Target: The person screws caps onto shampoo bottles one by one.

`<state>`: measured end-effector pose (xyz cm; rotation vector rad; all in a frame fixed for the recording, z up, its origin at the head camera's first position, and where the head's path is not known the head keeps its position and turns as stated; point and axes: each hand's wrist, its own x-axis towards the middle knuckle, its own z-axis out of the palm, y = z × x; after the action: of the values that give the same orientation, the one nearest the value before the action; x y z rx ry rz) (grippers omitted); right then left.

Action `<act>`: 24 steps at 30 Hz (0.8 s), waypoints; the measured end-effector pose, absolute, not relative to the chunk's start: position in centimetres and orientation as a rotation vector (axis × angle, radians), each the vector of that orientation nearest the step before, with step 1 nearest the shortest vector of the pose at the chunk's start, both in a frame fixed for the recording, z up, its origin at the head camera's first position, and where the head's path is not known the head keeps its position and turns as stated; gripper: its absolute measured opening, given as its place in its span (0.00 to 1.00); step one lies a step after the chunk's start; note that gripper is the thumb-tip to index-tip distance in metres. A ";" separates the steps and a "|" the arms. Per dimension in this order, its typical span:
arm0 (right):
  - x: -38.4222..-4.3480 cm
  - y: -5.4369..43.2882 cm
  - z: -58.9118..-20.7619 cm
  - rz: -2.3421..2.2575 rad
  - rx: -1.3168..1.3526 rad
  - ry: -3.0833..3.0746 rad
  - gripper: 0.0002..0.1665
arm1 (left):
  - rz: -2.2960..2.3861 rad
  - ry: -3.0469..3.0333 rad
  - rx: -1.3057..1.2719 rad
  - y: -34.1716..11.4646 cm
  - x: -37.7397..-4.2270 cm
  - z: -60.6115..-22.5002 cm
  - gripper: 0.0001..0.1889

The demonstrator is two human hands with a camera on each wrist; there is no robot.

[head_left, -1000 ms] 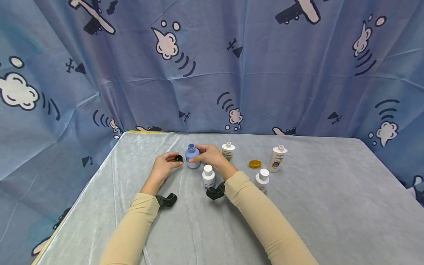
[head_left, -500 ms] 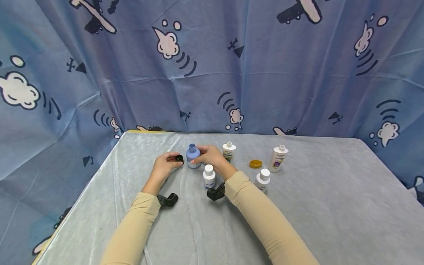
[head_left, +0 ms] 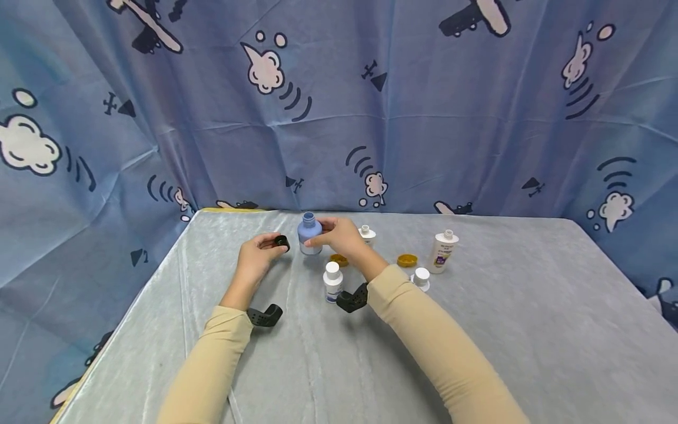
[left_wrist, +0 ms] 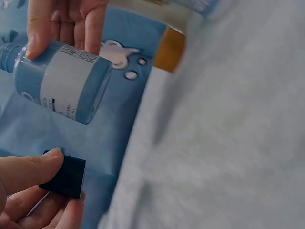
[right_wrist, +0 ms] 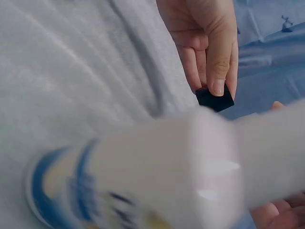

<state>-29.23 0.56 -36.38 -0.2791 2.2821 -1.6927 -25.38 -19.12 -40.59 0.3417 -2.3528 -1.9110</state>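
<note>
Left hand (head_left: 255, 258): thumb and fingers pinch a black cap (head_left: 281, 242) at the tips. Right hand (head_left: 341, 237): thumb and fingers grip the blue bottle (head_left: 309, 234) by its side; bottle upright in the head view, neck bare and uppermost, pale label round the body. Blue bottle lies between the two hands, close to the black cap but apart from it; its base shows against the curtain (head_left: 450, 118) in the left wrist view. Near orange cap (head_left: 339, 259) on the desk (head_left: 529, 306), just below the right hand in the head view and partly hidden by it. Small bottle (head_left: 332, 284), white with a white cap, stands on the wearer's side of the right hand, by the black wrist mount (head_left: 352, 299); whether the two touch, cannot tell. Rear bottle (head_left: 367, 234), white and uncapped, partly covered by the right wrist. To the right of the right hand: other orange cap (head_left: 406, 261), then tall bottle (head_left: 444, 252), white, uncapped, upright, farther off. Second capped bottle (head_left: 421, 278), also white, shows partly beyond the right sleeve (head_left: 439, 347). Right wrist view: a white bottle looms blurred in the foreground, left hand with the black cap behind it.
</note>
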 end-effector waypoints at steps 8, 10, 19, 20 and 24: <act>-28.1 3.2 -32.9 -1.772 -0.326 2.296 0.39 | -1.951 -2.324 0.302 -18.2 -24.7 -38.7 0.24; -27.7 4.0 -32.4 -1.779 -0.316 2.299 0.39 | -1.964 -2.329 0.291 -17.9 -24.4 -38.3 0.24; -25.3 8.2 -31.7 -1.754 -0.285 2.321 0.42 | -1.986 -2.322 0.215 -16.4 -23.4 -36.6 0.24; -25.0 8.6 -31.7 -1.749 -0.286 2.326 0.41 | -1.990 -2.316 0.200 -16.2 -23.3 -36.5 0.23; -23.9 10.0 -31.7 -1.728 -0.276 2.335 0.40 | -2.027 -2.287 0.133 -15.2 -22.5 -35.9 0.21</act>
<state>-23.87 10.04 -31.65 -0.2756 2.3349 -1.7284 -22.52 -15.22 -35.88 0.1327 -2.2870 -2.0268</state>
